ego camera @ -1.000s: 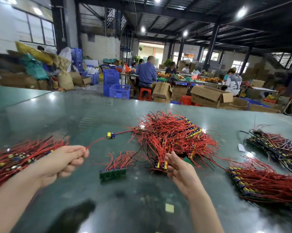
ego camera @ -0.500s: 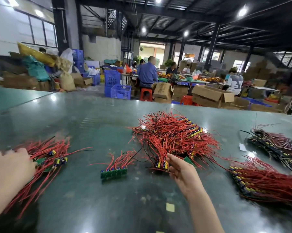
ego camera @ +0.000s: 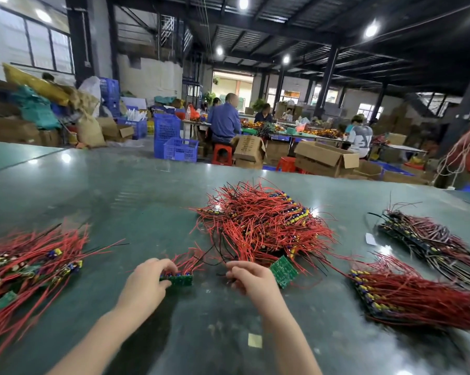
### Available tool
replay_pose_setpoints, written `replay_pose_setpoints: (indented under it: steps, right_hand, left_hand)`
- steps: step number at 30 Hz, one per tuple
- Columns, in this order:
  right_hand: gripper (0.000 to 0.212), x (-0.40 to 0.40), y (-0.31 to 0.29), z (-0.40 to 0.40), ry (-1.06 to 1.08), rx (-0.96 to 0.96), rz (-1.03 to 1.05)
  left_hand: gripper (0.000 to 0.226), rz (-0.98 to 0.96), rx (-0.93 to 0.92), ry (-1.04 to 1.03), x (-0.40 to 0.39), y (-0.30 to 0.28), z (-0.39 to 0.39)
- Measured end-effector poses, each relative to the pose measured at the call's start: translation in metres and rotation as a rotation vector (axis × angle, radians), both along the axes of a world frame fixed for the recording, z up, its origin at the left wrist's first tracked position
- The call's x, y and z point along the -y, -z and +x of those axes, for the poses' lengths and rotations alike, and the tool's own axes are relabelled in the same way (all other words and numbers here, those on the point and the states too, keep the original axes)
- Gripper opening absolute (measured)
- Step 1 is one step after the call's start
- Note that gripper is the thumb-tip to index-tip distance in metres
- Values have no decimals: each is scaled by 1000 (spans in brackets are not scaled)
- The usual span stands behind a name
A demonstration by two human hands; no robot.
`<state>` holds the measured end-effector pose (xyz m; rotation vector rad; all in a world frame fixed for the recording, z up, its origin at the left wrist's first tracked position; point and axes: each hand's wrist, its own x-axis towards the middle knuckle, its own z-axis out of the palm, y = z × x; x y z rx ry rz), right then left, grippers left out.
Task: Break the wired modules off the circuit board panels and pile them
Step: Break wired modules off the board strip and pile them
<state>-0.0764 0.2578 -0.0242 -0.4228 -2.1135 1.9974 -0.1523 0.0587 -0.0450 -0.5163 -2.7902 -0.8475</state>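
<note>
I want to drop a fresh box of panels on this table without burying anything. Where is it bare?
Bare: the far left tabletop beyond the left pile of wired modules, and the near strip around the yellow paper scrap. Crowded: the middle, where both hands work below the big red-wire heap, and the right side with two panel stacks.

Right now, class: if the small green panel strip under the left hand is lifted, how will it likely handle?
The panel strip looks thin and flat, so probably stiff and light. Its red wires stand in loose curves, likely floppy and trailing. They lie near the central pile, so they may snag.
</note>
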Motion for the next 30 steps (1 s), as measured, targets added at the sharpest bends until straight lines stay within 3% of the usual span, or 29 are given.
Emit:
replay_pose_setpoints:
  steps: [4,10,16,19,24,30]
  right_hand:
    - [26,19,17,-6,-104,-58,429]
    - [27,30,14,-5,-72,-202,343]
    - [15,35,13,-2,-11,-253,288]
    - [14,37,12,-2,-13,-273,292]
    - [13,39,13,-1,-41,-235,379]
    - [8,42,16,1,56,-296,477]
  left_hand:
    - [28,421,-95,181,-13,-5,13]
    - [33,810,-54,175,-16,-2,23]
    - [27,930,21,253,-13,-1,32]
    - [34,993,83,269,-16,0,35]
    - [45,1071,146,177,-20,9,36]
    - [32,1013,87,61,-25,16,38]
